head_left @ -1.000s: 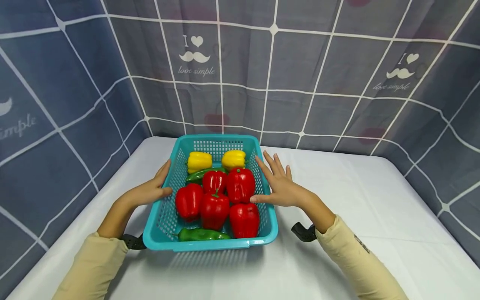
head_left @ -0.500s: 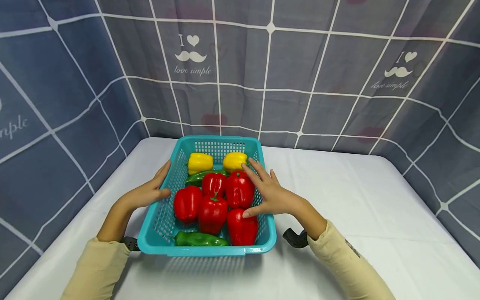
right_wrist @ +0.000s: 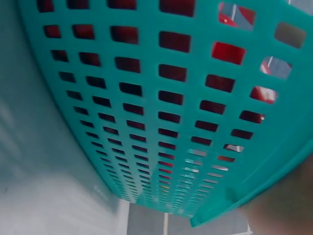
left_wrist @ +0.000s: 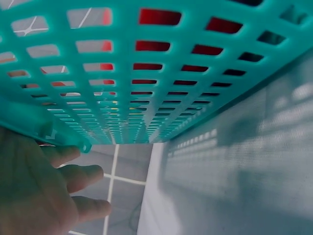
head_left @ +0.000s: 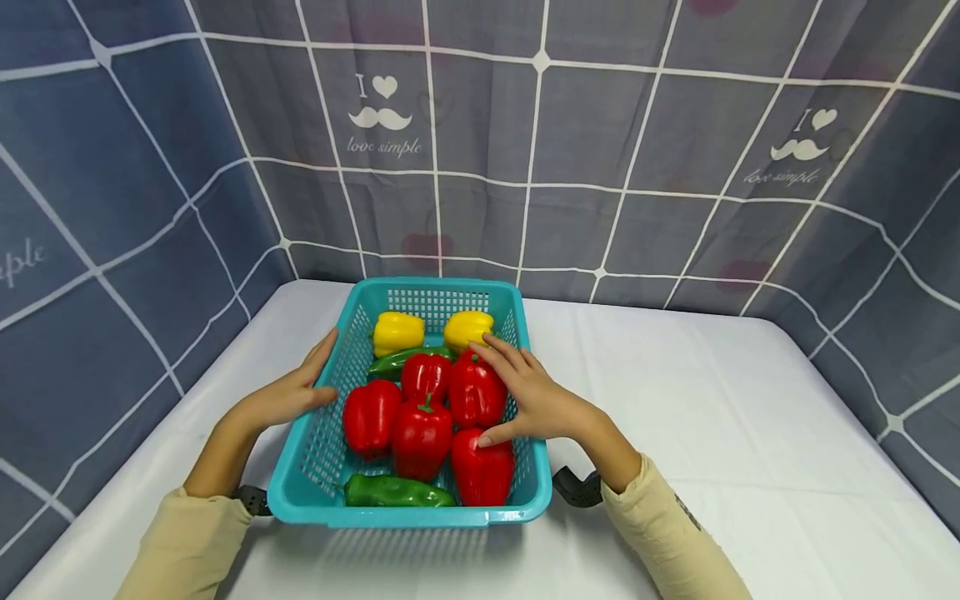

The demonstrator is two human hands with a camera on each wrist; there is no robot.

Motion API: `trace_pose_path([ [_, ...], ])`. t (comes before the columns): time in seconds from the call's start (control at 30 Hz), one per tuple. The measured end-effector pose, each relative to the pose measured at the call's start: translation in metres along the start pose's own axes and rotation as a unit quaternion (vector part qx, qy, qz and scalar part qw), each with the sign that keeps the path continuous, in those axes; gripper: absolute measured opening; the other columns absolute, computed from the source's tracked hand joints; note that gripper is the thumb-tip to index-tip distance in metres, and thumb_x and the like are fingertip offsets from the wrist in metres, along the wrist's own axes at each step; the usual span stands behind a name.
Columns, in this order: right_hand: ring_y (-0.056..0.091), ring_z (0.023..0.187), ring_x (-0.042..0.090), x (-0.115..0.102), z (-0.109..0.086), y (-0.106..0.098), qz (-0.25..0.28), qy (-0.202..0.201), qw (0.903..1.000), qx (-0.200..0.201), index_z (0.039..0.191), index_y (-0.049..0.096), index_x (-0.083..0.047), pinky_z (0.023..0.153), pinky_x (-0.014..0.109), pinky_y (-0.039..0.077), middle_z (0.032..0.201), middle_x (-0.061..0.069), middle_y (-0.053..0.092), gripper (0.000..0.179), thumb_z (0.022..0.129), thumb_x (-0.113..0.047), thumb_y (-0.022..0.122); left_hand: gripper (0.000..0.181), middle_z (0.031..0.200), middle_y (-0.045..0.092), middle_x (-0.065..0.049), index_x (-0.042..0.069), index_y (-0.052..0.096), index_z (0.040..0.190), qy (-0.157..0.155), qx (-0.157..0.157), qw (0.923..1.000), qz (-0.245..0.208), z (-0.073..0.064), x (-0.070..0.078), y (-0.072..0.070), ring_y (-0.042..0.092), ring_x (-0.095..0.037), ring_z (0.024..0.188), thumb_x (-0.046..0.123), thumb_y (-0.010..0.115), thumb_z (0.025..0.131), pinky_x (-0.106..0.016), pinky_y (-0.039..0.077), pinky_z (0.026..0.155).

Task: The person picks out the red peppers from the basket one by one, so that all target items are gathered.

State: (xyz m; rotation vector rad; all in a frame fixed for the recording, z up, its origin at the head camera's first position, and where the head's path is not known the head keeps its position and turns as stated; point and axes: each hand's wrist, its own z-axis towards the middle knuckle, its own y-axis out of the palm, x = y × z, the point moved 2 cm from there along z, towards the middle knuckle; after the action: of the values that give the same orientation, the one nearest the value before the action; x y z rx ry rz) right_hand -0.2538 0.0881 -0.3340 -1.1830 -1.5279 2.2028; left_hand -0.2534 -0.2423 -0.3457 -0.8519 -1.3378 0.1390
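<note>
A teal plastic basket [head_left: 408,518] stands in front of me, holding several red bell peppers [head_left: 422,437], two yellow bell peppers [head_left: 398,333] and two long green peppers, one at the front [head_left: 397,491] and one farther back [head_left: 390,364]. My left hand [head_left: 281,402] rests at the left rim, its fingers straight along the outside. In the left wrist view its fingers [left_wrist: 80,177] extend below the rim. My right hand [head_left: 546,407] reaches over the right rim with fingers spread, fingertips over the back-right red pepper [head_left: 476,393] and thumb at the front-right red pepper [head_left: 483,475].
A white cloth [head_left: 675,400] covers the table on both sides of the basket. Grey curtains [head_left: 585,150] with white grid lines hang behind and at the sides. The basket's slotted side wall [right_wrist: 146,107] fills much of the right wrist view.
My right hand has moved left and slightly toward me, from the right rim to over the red peppers. My left hand stays at the left rim. The basket sits slightly lower in view.
</note>
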Motion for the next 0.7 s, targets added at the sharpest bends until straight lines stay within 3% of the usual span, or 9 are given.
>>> trace_pose_path([
  [0.07,0.012,0.136,0.034,0.0001,-0.0005,0.0006,0.002,0.004,1.0,0.003,0.146,0.012,-0.026,0.101,0.057,0.031,0.153,0.003,0.006,0.106,0.064,-0.048,0.075,0.09,0.15,-0.014,-0.023,0.008,-0.016,0.145,0.0,0.002,1.0,0.0,0.0003,0.0005,0.0005,0.008,-0.049,0.127,0.006,0.045,0.078,-0.066,0.036,0.087],
  [0.37,0.018,0.136,0.028,0.001,-0.002,0.0031,-0.004,-0.013,0.9999,0.01,0.143,0.022,-0.024,0.107,0.056,0.02,0.15,0.005,0.016,0.096,0.067,-0.045,0.075,0.091,0.149,-0.013,-0.024,0.008,-0.014,0.145,0.0,0.006,0.9999,-0.01,0.0012,0.0001,0.0024,0.011,-0.051,0.125,0.005,0.046,0.077,-0.062,0.043,0.081],
  [0.7,0.019,0.133,0.028,0.0008,-0.0006,0.0023,-0.003,-0.006,0.9999,0.009,0.14,0.027,-0.027,0.104,0.055,0.026,0.143,0.008,0.026,0.084,0.07,-0.036,0.074,0.089,0.149,-0.013,-0.025,0.006,-0.014,0.145,0.002,0.012,0.9999,-0.003,-0.0013,0.0009,0.0016,0.009,-0.05,0.126,0.006,0.046,0.078,-0.067,0.036,0.086],
])
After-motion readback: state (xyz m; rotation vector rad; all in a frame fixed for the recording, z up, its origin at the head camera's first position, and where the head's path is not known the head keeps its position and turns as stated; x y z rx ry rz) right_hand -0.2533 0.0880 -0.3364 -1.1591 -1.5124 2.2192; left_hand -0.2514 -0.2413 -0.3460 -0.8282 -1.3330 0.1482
